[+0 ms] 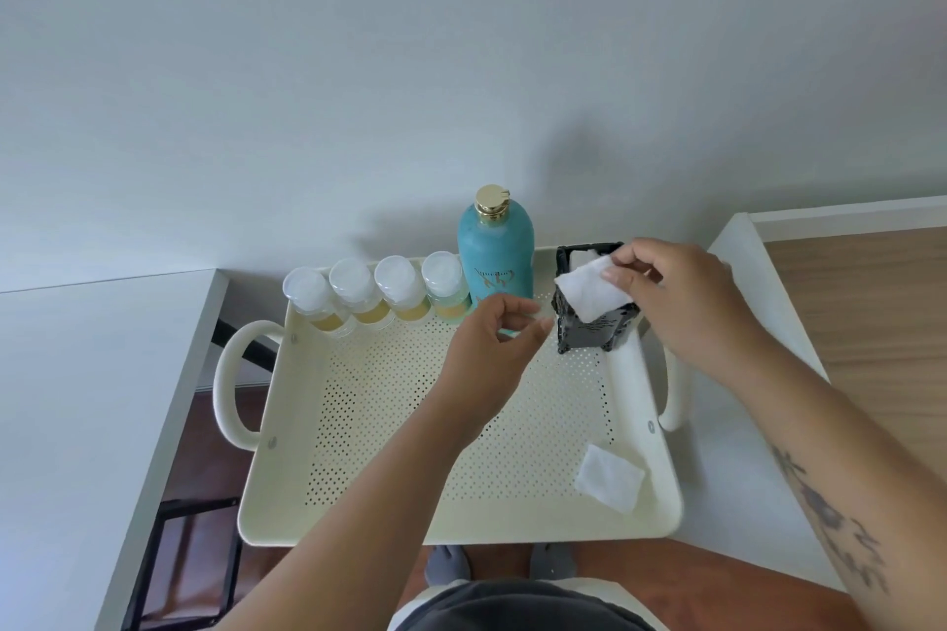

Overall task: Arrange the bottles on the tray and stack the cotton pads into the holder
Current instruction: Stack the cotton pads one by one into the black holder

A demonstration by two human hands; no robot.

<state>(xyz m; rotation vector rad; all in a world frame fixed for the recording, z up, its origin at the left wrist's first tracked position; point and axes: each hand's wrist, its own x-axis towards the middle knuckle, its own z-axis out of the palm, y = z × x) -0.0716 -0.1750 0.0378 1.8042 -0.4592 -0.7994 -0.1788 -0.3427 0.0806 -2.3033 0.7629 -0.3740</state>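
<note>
Five bottles [397,287]: four small, one teal — we count.
Right hand [681,302]: pinches pad [589,295].
Left hand [487,354]: relaxed, empty.
Tray [287,502]: second pad [610,477].

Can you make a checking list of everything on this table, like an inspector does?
Surface: white table carrying a cream perforated tray with two handles.
Job's things: four small bottles in a row along the tray's far edge, with the teal bottle beside them. The black holder is in the far right corner with white pads inside. A loose cotton pad lies in the near right corner.
Clutter: nothing seen.
Hands: the right hand pinches the held cotton pad over the holder. The left hand hovers beside the holder, holding nothing.
Cables: nothing seen.
Surroundings: pale wall behind, brown floor below.
</note>
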